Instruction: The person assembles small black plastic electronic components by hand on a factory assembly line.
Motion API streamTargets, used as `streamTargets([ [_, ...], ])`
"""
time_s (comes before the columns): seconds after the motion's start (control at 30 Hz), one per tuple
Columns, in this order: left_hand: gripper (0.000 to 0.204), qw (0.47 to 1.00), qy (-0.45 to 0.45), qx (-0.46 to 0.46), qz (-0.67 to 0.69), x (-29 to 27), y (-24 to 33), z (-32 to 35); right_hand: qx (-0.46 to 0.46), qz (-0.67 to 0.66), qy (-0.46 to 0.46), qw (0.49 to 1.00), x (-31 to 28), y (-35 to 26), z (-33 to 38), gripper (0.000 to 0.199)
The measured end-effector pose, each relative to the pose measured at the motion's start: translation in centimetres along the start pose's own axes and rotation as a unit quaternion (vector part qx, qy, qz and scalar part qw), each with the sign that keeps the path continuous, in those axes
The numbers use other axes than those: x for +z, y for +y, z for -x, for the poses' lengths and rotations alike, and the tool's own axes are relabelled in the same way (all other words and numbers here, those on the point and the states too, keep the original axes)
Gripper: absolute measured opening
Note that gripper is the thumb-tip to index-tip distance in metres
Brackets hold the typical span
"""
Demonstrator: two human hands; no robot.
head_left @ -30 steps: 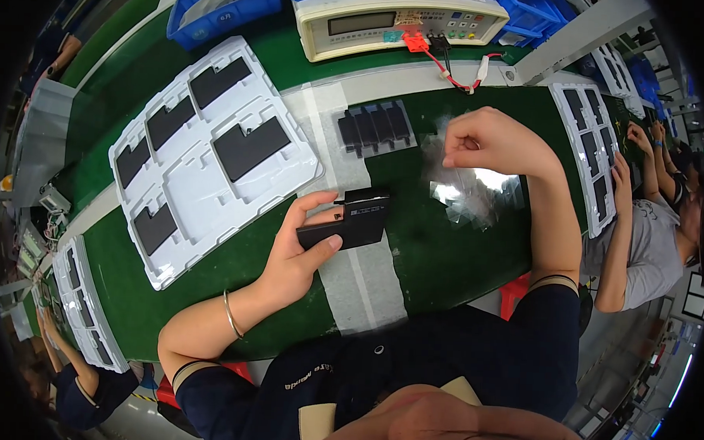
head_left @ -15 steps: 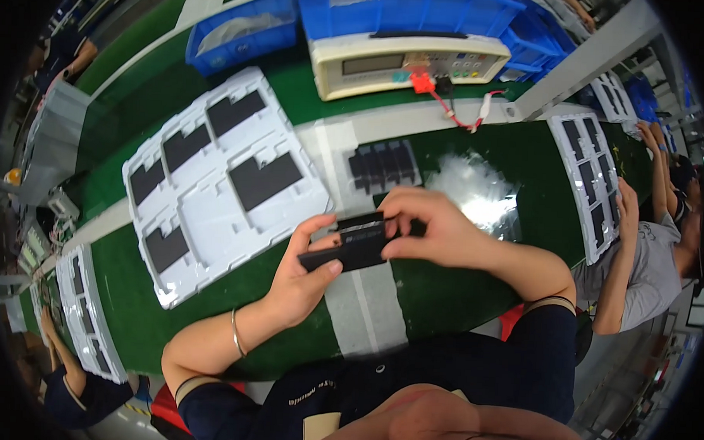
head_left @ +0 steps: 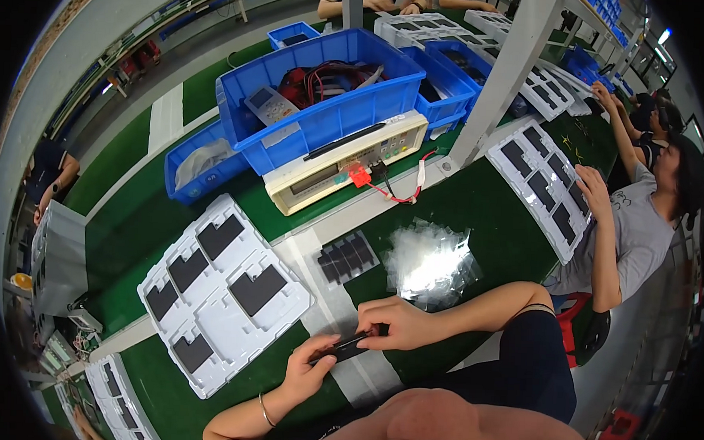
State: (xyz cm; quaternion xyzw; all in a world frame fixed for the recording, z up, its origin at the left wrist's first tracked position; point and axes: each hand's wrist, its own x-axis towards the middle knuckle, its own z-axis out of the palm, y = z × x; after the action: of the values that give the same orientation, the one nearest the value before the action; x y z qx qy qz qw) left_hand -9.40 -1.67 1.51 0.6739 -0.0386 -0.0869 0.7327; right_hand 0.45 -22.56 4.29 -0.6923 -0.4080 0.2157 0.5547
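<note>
My left hand (head_left: pixel 310 364) and my right hand (head_left: pixel 396 324) both grip a flat black rectangular part (head_left: pixel 348 346), held edge-on just above the green bench. The left hand holds its near end, the right hand pinches its far end. Just beyond the hands lies a small stack of black strips (head_left: pixel 346 257) on a white band of the bench. A white moulded tray (head_left: pixel 224 293) with several black parts in its pockets sits to the left. A pile of clear plastic bags (head_left: pixel 430 259) lies to the right.
A beige bench meter (head_left: pixel 344 170) with red clip leads stands behind, with blue bins (head_left: pixel 317 102) beyond it. A white post (head_left: pixel 506 78) rises at the right. Another person in a grey shirt (head_left: pixel 638 230) works on a tray (head_left: pixel 541 184) at the right.
The view has tilted up to show more of the far bench. Both hands with the black part have come nearer to me; one second ago my right hand was apart, over the bags.
</note>
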Motion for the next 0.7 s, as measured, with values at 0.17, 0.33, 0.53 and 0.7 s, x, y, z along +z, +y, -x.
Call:
streamTargets([
  [0.17, 0.017, 0.991, 0.012, 0.091, -0.099, 0.2, 0.1, -0.2, -0.039, 0.026, 0.024, 0.999, 1.0, -0.1, 0.6, 0.017],
  [0.33, 0.008, 0.963, 0.074, 0.208, -0.156, 0.3, -0.8, -1.0, -0.085, 0.062, 0.059, 0.993, 1.4, 0.4, 0.3, 0.015],
  [0.53, 0.009, 0.954, 0.163, 0.204, -0.146, 0.5, 1.0, -0.5, -0.045, -0.003, 0.096, 0.994, 2.8, -0.3, -0.6, 0.013],
  [0.7, 0.010, 0.961, 0.159, 0.214, -0.075, 0.8, 1.0, -0.2, -0.026, 0.010, 0.107, 0.994, 3.3, -0.7, -0.6, 0.011],
])
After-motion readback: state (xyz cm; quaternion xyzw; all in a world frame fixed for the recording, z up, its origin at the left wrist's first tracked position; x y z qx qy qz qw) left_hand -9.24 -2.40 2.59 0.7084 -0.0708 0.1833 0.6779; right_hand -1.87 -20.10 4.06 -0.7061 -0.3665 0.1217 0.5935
